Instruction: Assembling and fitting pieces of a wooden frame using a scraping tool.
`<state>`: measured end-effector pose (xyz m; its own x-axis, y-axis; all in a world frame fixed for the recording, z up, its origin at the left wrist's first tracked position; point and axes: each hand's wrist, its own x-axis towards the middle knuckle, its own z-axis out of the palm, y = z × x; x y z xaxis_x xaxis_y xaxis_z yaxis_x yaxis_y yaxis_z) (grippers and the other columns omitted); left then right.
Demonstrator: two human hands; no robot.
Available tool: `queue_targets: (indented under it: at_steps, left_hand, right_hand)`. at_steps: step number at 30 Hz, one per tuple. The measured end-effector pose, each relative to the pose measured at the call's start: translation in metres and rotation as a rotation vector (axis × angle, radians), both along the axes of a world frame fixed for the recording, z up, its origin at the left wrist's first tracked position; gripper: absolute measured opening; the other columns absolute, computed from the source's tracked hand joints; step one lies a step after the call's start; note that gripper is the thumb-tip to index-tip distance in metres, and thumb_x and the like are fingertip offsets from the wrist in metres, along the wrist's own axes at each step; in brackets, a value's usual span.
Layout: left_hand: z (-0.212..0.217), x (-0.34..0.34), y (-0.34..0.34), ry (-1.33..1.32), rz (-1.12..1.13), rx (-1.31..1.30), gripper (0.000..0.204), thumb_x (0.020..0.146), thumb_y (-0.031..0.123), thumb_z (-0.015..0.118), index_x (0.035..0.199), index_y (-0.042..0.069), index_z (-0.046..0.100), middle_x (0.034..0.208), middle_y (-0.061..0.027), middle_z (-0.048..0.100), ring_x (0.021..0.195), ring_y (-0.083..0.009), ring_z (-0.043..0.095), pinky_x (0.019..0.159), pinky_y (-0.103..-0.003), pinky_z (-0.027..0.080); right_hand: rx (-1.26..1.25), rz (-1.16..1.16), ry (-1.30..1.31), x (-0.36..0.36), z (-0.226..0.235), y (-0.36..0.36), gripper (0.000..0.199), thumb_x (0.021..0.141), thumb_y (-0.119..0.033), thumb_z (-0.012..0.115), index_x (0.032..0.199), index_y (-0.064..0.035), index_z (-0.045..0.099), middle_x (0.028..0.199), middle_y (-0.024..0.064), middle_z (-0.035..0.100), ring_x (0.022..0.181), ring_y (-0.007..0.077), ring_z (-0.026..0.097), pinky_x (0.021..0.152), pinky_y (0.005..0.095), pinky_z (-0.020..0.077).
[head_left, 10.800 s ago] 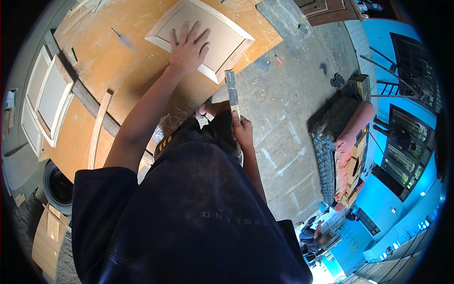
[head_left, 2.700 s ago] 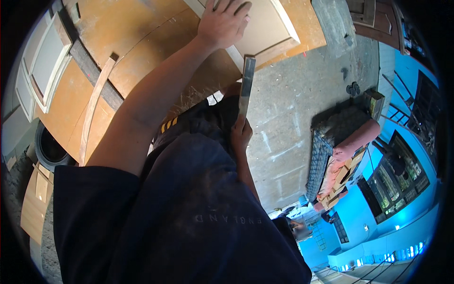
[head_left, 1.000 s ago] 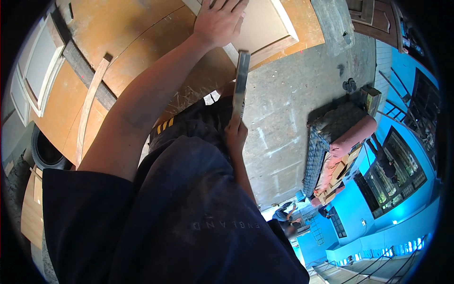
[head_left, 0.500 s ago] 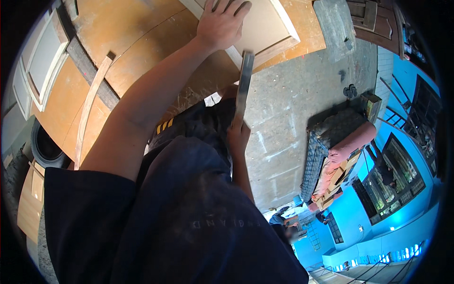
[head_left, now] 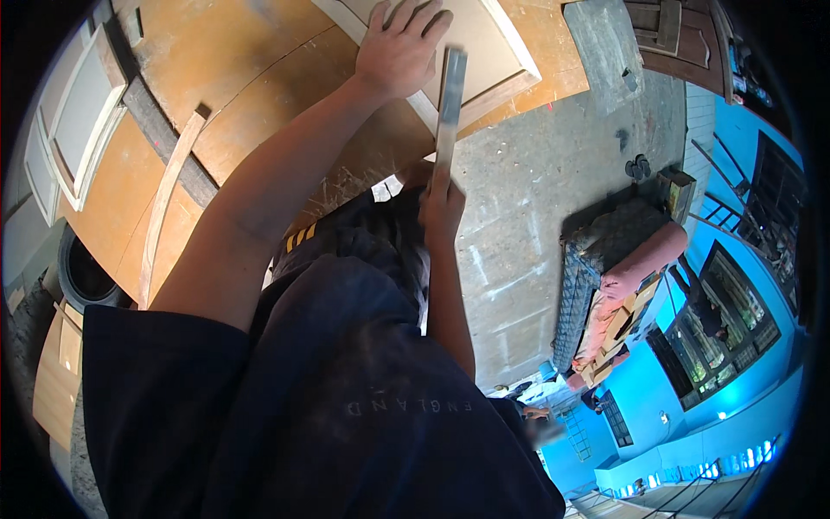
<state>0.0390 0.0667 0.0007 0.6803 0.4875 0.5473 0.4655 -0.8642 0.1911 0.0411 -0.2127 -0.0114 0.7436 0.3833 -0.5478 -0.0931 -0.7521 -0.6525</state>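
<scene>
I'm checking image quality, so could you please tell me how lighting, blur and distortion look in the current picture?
In the head view, corners go black and the window bows; in the head view, the table darkens beside the left forearm, the wall has a bright spot, and the shirt shows little detail; in the head view, the right hand and bar look slightly soft.

We look down from the head through a wide fisheye lens, so near the shirt [head_left: 328, 450] that it fills six to eight o'clock. Farther off, we face the left hand [head_left: 398, 54] at twelve and the right hand [head_left: 443, 209] at one; the distant wall [head_left: 654, 385] lies at four.
</scene>
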Motion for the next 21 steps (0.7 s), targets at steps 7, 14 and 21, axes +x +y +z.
queue_targets:
  at_steps: [7,14,21]
  left_hand:
    - [0.012,-0.002,-0.004,0.138,0.013,-0.124,0.06,0.075,0.018,0.068,0.133,0.005,0.057,0.14,-0.0122,0.05,0.137,-0.031,0.04,0.112,-0.057,0.028]
    - [0.023,0.0,-0.007,0.206,0.003,-0.183,0.059,0.075,0.017,0.068,0.133,0.007,0.057,0.14,-0.0114,0.05,0.138,-0.0301,0.039,0.112,-0.057,0.027]
    - [0.003,0.0,-0.004,0.15,0.029,-0.112,0.059,0.075,0.018,0.069,0.132,0.007,0.058,0.141,-0.01,0.05,0.138,-0.0301,0.038,0.113,-0.058,0.026]
  right_hand:
    - [-0.002,-0.11,0.021,-0.049,0.027,-0.059,0.056,0.104,-0.049,0.047,0.068,-0.007,0.051,0.055,-0.0006,0.045,0.043,0.0077,0.042,0.041,0.0273,0.0299]
    - [0.089,-0.049,0.005,0.014,0.006,0.032,0.054,0.105,-0.044,0.048,0.08,0.0018,0.063,0.057,0.0036,0.05,0.051,0.0136,0.051,0.046,0.0315,0.0373]
    - [-0.046,-0.092,0.148,-0.052,0.049,-0.102,0.045,0.103,-0.037,0.053,0.085,0.0038,0.063,0.065,0.0124,0.055,0.062,0.021,0.051,0.059,0.0401,0.0422]
